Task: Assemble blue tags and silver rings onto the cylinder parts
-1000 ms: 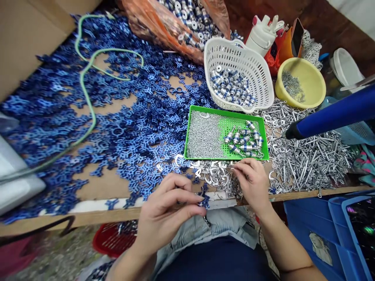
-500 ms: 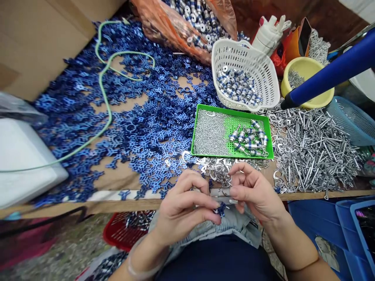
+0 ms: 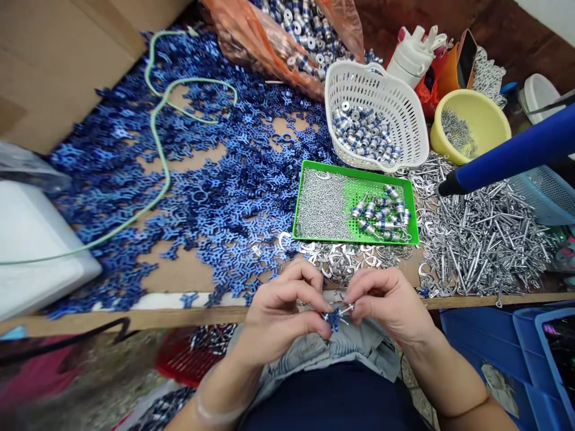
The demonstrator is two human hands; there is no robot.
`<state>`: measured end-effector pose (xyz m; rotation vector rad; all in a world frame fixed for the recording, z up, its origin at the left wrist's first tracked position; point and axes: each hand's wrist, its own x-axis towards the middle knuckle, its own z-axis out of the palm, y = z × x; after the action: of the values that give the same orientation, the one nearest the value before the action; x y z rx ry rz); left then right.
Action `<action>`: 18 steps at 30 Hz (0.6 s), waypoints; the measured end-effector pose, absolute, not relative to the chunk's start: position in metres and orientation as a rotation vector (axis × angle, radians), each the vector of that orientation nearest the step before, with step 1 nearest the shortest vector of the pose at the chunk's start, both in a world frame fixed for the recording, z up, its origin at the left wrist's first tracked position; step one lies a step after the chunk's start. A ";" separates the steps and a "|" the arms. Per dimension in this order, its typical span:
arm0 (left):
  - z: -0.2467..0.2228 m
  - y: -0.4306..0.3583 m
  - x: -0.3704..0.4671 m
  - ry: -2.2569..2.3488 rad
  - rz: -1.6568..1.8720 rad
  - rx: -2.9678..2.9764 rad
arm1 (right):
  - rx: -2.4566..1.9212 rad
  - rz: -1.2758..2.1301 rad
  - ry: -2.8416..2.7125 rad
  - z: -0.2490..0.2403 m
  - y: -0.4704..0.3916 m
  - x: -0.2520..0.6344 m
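Note:
Just off the table's front edge, my left hand pinches a small blue branched metal piece between thumb and fingertips. Close on its right, my right hand pinches a thin silver metal part whose inner end meets the blue piece. My fingertips partly cover both. Beyond my hands lie loose silver curved clips. Behind them is a green tray with tiny silver pieces on its left side and several silver-and-blue cylinders on its right.
Blue branched pieces cover the table's left, crossed by a pale green cord. Silver rods are heaped at the right under a blue pole. A white basket, yellow bowl and white bottle stand behind.
My right hand has moved left and closed in toward my left hand, bringing the silver part against the blue piece. The blue pole at the right has shifted lower in view.

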<state>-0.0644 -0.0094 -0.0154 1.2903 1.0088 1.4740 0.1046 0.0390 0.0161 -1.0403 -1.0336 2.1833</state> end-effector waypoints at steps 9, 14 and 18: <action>-0.018 -0.010 -0.061 0.947 1.509 1.207 | -1.016 2.209 -1.041 0.004 0.037 0.103; -0.023 -0.010 -0.070 1.011 1.596 1.139 | -1.456 1.417 -1.460 -0.010 0.045 0.126; -0.025 -0.010 -0.074 1.056 1.624 1.126 | -1.563 0.783 -2.038 -0.022 0.046 0.128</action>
<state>-0.0745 -0.0103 -0.0255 1.1263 1.0557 1.6243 0.1281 0.0461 -0.0219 -1.5635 -2.0375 0.7826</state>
